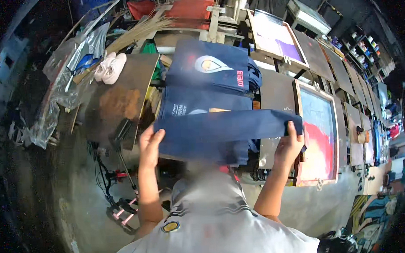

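- While both forearms reach forward past a white shirt [254, 233] with dark wavy stripes, the left hand [149, 147] grips one end of a long, folded strip of navy-blue cloth [221, 127], its thumb on the near side.
- The right hand [289, 147] pinches the strip's other end between thumb and fingers, so the strip spans the space between the hands, nearly level from left to right.
- Just beyond, a pile of navy-blue cloth with pale printing [219, 96] lies partly hidden behind the strip; whether the two touch, I cannot tell.
- On the right, near the right hand, sits a wooden-framed printing screen smeared with red [320, 143].
- Farther off, a second navy-blue pile with a white teardrop print [185, 65] lies behind the first.
- To its left, a brown board with a rusty patch [139, 91] bears two pale pink shoes [115, 69].
- Far right of that pile is a wooden-framed screen with a purple patch [275, 33].
- Far left, thin straw-coloured stalks [144, 26] lie bundled.
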`<state>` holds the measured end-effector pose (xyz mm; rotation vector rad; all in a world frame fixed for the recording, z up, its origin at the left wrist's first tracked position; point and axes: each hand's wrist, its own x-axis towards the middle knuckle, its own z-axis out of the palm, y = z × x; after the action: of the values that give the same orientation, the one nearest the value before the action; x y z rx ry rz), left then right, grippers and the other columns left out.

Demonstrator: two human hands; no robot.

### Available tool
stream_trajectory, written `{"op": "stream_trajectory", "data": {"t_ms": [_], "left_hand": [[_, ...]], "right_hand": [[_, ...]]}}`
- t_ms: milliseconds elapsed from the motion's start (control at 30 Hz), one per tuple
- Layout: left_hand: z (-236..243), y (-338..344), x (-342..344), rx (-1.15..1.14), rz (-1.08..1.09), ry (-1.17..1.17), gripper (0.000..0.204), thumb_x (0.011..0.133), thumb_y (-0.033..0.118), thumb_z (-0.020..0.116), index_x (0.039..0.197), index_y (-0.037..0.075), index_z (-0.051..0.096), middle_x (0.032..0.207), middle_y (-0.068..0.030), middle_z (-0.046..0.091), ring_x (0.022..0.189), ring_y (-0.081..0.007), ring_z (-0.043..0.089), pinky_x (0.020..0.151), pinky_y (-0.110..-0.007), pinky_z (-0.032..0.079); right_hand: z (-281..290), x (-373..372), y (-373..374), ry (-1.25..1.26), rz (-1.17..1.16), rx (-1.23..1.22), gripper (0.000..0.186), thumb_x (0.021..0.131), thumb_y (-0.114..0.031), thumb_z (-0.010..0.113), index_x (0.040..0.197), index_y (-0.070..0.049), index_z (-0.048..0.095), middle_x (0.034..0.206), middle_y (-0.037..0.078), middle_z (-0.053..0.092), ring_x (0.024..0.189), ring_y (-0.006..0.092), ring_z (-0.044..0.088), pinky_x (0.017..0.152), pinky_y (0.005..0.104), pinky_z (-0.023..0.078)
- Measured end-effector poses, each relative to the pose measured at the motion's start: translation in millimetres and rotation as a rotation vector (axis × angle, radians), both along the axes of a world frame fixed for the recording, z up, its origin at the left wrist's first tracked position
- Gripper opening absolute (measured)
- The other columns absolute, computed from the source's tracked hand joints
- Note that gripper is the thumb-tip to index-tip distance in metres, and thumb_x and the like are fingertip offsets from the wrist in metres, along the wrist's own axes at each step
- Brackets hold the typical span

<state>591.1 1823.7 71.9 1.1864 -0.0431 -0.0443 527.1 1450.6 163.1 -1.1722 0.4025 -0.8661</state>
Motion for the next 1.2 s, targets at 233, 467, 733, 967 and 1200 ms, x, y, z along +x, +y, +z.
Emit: {"op": "stream_trajectory", "data": {"t_ms": [233,467,733,967,1200], "left_hand": [[30,32,39,0.389,0.267,-0.341,0.025,0.095,0.007,0.064,0.117,-0.005,0.065,0.141,-0.0096,0.054,0.120,-0.0180,0.055,0.104,-0.034,0.042],[58,45,54,0.303,0.096,-0.321,0.025,0.100,0.017,0.060,0.110,-0.005,0.067,0.121,-0.0108,0.067,0.109,-0.0181,0.061,0.099,-0.032,0.045],[37,41,81,0.026,0.184,-0.315,0.036,0.103,0.025,0.058,0.121,-0.006,0.063,0.116,-0.0064,0.066,0.106,-0.0126,0.059,0.098,-0.029,0.042],[-5,7,145,0.634,-0.155,-0.409,0.049,0.085,0.010,0.077,0.129,-0.001,0.059,0.130,-0.0115,0.061,0.122,-0.0196,0.056,0.107,-0.033,0.040],[-123,-3,184,1.066,-0.170,-0.441,0.051,0.072,0.002,0.078,0.120,0.004,0.062,0.123,-0.0163,0.062,0.120,-0.0359,0.057,0.104,-0.041,0.045]], "right_hand": [[3,24,32,0.034,-0.283,-0.756,0.014,0.093,-0.008,0.069,0.094,0.005,0.069,0.123,0.011,0.057,0.104,0.0148,0.056,0.092,0.0255,0.043],[11,29,33,0.081,-0.073,-0.776,0.015,0.098,-0.011,0.063,0.101,0.004,0.062,0.085,-0.003,0.057,0.076,0.0045,0.049,0.067,0.0191,0.039],[-12,30,13,-0.016,-0.075,-0.772,0.032,0.100,-0.028,0.061,0.108,0.003,0.065,0.090,-0.002,0.060,0.072,0.0047,0.047,0.060,0.0206,0.035],[-50,85,3,0.374,-0.038,-0.822,0.023,0.091,-0.017,0.071,0.103,0.003,0.069,0.086,0.008,0.070,0.074,0.0127,0.061,0.070,0.0276,0.050],[-175,128,-32,0.882,0.213,-1.005,0.037,0.083,-0.032,0.077,0.106,-0.003,0.069,0.104,0.020,0.072,0.100,0.0392,0.068,0.087,0.0466,0.054]]}}
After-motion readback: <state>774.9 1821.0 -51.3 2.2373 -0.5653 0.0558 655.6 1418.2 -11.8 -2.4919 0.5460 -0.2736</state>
